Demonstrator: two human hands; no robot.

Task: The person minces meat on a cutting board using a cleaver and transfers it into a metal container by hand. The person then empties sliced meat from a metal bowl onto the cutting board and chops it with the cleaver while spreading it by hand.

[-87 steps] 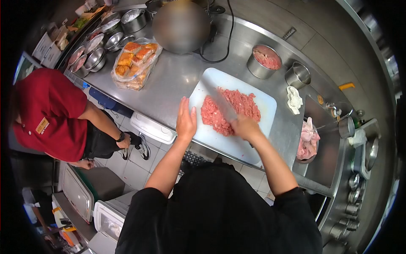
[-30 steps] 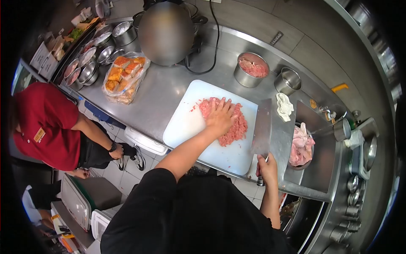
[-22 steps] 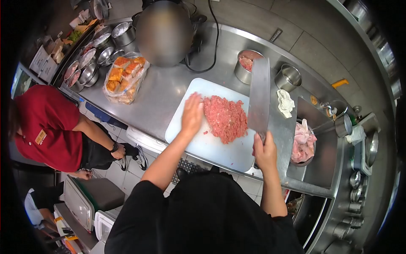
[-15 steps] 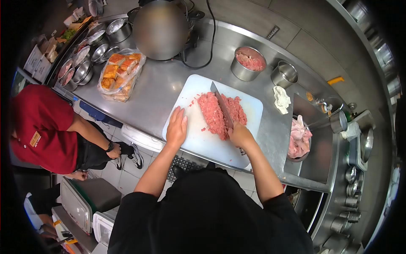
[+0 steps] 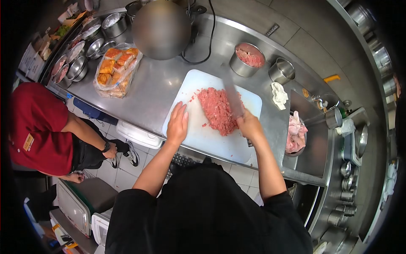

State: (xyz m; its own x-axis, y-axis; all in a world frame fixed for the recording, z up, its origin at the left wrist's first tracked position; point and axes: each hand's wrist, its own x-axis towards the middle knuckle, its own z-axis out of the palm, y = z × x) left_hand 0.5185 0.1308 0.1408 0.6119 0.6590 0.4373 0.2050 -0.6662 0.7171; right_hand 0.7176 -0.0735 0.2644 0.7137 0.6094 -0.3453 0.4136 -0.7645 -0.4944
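A heap of minced meat [image 5: 215,111] lies on the white cutting board [image 5: 211,146]. My right hand [image 5: 249,125] is closed round the handle of a broad cleaver [image 5: 233,99]. The cleaver's blade, blurred by motion, is over the right side of the heap; whether it touches the meat I cannot tell. Flat at the board's left edge rests my left hand [image 5: 177,125], holding nothing, its fingers stretched out. Small bits of meat are scattered between that hand and the heap.
Behind the board stand a pot of meat [image 5: 247,59] and a metal pot [image 5: 282,71], with a white cloth [image 5: 279,95] nearby. Raw meat [image 5: 296,133] sits in the sink. Leftward are bagged orange blocks [image 5: 117,72], metal bowls [image 5: 77,67] and a person in red [image 5: 46,127].
The cleaver was out to the right of the board while my left hand pressed on the meat. My left hand has since moved back to the left edge, and the cleaver is over the heap.
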